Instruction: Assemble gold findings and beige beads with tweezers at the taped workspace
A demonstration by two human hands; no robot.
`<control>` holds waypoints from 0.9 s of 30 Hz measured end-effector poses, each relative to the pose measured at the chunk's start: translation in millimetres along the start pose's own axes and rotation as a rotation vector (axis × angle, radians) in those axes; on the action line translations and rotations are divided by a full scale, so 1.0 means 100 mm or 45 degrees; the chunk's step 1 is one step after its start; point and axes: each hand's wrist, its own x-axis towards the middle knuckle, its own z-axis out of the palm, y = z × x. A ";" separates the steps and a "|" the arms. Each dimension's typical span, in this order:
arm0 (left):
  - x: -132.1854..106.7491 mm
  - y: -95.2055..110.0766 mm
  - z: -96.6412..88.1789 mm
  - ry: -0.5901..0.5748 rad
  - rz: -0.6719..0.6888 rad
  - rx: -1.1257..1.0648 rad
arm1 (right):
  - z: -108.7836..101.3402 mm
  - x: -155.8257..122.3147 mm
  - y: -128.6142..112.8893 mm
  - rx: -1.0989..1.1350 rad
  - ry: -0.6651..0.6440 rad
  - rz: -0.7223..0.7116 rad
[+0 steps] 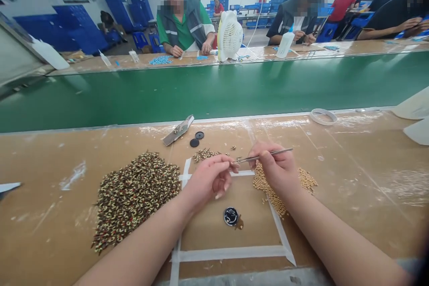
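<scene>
My right hand (278, 170) is closed around slim metal tweezers (247, 159), whose tip reaches the fingertips of my left hand (212, 176). Thumb and forefinger of that left hand are pinched together; whatever small piece sits between them is too tiny to name. Below both hands, a small round dish (231, 216) holds dark, glossy liquid, with a brown smear beside it. A large heap of small dark, yellow and red pieces (137, 196) lies to the left. Tan beads (306, 180) spread under and around my right hand. Behind my left hand is a cluster of small pieces (203, 154).
White tape (231, 254) frames the work spot. Two black discs (196, 139), a worn flat strip (179, 130) and a white ring (323, 116) lie farther back. Past the green belt (208, 89), co-workers sit near a fan (229, 35) and a white bottle (285, 44).
</scene>
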 end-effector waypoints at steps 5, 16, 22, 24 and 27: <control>-0.02 0.04 0.02 -0.004 -0.008 -0.076 | 0.04 -0.03 -0.01 -0.001 -0.013 -0.061; -0.02 0.04 -0.01 -0.043 -0.043 -0.052 | 0.06 -0.01 -0.06 -0.077 0.082 -0.022; -0.06 0.04 -0.08 -0.288 -0.081 -0.092 | 0.07 0.07 0.00 0.288 0.129 0.258; -0.07 0.03 -0.09 -0.348 -0.075 -0.093 | 0.08 0.10 0.01 0.372 0.098 0.317; -0.08 0.03 -0.11 -0.398 -0.072 -0.075 | 0.10 0.11 0.00 0.445 0.057 0.375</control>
